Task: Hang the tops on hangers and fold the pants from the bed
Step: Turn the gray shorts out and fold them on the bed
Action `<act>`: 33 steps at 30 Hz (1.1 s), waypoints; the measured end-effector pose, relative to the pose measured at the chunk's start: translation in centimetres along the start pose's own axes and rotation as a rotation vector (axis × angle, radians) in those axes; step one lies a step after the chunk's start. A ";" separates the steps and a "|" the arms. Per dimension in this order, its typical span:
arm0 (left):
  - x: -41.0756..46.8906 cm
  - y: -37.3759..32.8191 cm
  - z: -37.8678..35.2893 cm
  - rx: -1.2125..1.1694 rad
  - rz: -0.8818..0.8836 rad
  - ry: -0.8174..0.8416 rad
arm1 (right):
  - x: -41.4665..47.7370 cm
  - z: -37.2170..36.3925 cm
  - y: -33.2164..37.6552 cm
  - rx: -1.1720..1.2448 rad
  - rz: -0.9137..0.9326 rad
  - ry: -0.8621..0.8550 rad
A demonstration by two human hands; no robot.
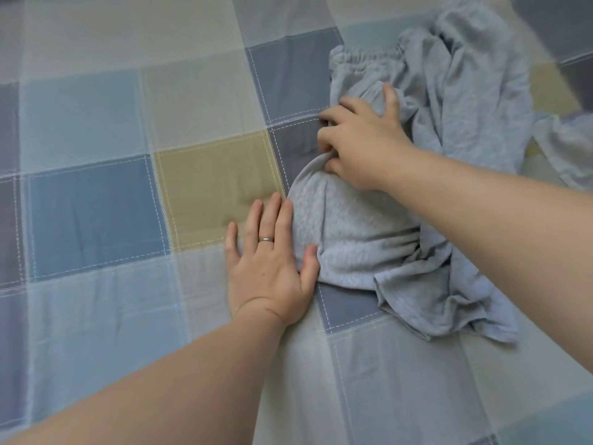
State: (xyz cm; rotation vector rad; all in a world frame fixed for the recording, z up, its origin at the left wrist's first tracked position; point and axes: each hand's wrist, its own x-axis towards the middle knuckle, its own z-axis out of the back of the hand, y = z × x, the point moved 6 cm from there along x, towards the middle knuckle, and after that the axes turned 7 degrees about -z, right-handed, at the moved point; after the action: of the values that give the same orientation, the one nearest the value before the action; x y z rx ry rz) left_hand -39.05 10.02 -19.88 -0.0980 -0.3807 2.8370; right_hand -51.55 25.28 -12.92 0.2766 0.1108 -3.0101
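Bedspread: a checked cotton bedspread (93,220) in blue, grey and pale green squares with white stitched lines fills the view from the left edge to the right.
Tan square: one dull yellow-tan square (215,187) of that check lies just left of the hands.
Left hand: the left hand (272,264) lies palm down on the bedspread, its forearm coming in from the lower left.
Left fingers: straight and slightly spread, holding nothing; the forefinger and thumb touch the left edge of the grey cloth, and the other fingers lie on the tan square.
Ring: a plain silver band ring (266,239) sits on the left ring finger.
Grey fold: a rounded fold of light grey knit cloth (353,226) lies flat on the bed between the two hands, bunched into creases at its right side.
Right hand: the right hand (362,146) is at the top of that fold, its forearm crossing in from the right edge.
Right fingers: curled, pinching the fold's upper edge; the thumb points away towards the waistband.
Waistband: a gathered elastic waistband (369,56) in pale blue-grey lies beyond the right hand, marking the pants.
Heap: a crumpled heap of pale blue-grey clothing (465,123) runs down the right of the bed; how many pieces it holds, I cannot tell.
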 end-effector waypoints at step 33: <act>-53.3 -16.2 5.9 -0.183 0.088 0.956 | -71.0 -5.2 3.3 0.448 -0.549 0.468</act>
State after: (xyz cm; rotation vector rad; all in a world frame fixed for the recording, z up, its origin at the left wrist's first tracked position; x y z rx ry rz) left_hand 15.76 8.59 -8.23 -1.4403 -0.3975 2.4440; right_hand 19.08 30.24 -5.06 1.1633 -0.5418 -3.3903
